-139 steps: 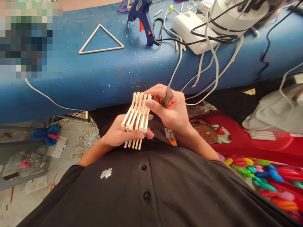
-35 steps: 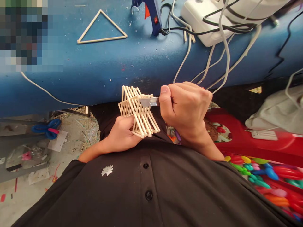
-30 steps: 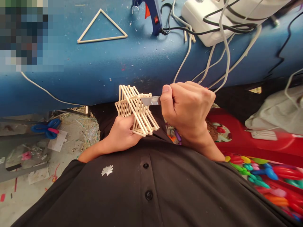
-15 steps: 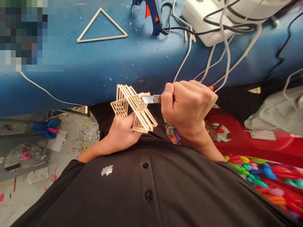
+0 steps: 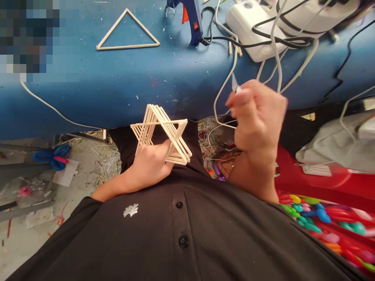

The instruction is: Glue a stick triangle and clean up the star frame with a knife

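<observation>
A star-shaped frame of stacked wooden sticks [image 5: 164, 125] is held over my lap. My left hand [image 5: 152, 160] grips its lower side, the thumb pressed against the sticks. My right hand [image 5: 258, 117], a little blurred, is raised to the right of the star and apart from it. Its fingers are closed around a utility knife [image 5: 235, 83], whose short blade points up and whose handle is hidden in the fist. On the blue table [image 5: 96, 89] beyond lies a flat triangle of three sticks [image 5: 127, 47].
A blue glue gun [image 5: 194, 27] stands near the table's back, its black cord running to a white power strip [image 5: 246, 23]. White cables [image 5: 219, 101] hang over the table's front edge. Colourful balloons [image 5: 319, 212] lie at the right beside a red surface [image 5: 307, 183].
My right hand has pulled the knife off the star's right corner, moving up and right, and the blade has turned upward. The star has tilted slightly in my left hand.
</observation>
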Tool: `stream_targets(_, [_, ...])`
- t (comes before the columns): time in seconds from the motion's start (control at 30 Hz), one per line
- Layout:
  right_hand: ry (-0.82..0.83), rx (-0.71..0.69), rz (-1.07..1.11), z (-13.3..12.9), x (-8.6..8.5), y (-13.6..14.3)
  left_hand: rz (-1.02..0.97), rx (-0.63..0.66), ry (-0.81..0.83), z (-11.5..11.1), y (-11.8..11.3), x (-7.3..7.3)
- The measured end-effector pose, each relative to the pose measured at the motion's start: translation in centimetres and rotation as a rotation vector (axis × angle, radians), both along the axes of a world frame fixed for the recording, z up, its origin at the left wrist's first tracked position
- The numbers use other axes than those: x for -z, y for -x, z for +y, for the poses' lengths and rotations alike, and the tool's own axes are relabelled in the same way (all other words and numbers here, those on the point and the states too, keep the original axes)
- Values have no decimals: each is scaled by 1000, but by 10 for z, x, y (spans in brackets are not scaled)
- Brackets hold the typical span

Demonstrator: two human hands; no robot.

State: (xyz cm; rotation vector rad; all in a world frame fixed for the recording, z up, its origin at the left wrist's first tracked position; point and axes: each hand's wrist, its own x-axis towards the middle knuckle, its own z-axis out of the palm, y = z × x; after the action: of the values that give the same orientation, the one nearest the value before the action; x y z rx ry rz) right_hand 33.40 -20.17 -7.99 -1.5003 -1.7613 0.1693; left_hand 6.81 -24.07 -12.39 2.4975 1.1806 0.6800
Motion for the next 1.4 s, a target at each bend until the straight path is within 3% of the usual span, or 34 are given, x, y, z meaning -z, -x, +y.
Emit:
stream_targets(0.07, [152,-151,204,-7,2,12,34,-43,-43,1,-3,3])
stream_targets(0.17, [320,-303,326,-13,10,40,69,-57,-95,3,-6,6])
stream_targets(0.3, [404,-347,511,-9,18,67,102,-95,-141,4,-7,9])
stream_targets(0.43, [377,-341,582,-2,19,69,-4,-84,-195,-2,-4,2])
stream_targets(0.53, [372,-357,617,2,18,59,-248,-126,-343,-3,3,-4])
stream_targets(0.67, [378,-368,710,5,12,40,-897,-243,-599,12,18,1])
stream_targets(0.7, [397,-377,730,5,10,37,-1050,-256,-549,16,21,4])
stream_targets(0.77, [463,-418,768,5,7,34,-1177,-211,-41,22,25,9])
stream_targets(0.87, [571,-493,792,6,5,37,-1147,21,745,21,24,13])
stream_targets(0.93, [613,-533,767,8,7,40,-1112,149,1003,17,19,15])
stream_targets(1.03, [609,-547,646,10,11,40,-1144,226,1020,12,12,20])
stream_targets(1.17, [369,-461,389,5,10,36,-1166,242,831,10,10,24])
stream_targets(1.3, [125,-228,184,-4,2,36,-1251,325,708,10,10,24])
stream_targets(1.4, [23,-41,-55,-7,-3,40,-1339,417,741,11,11,24])
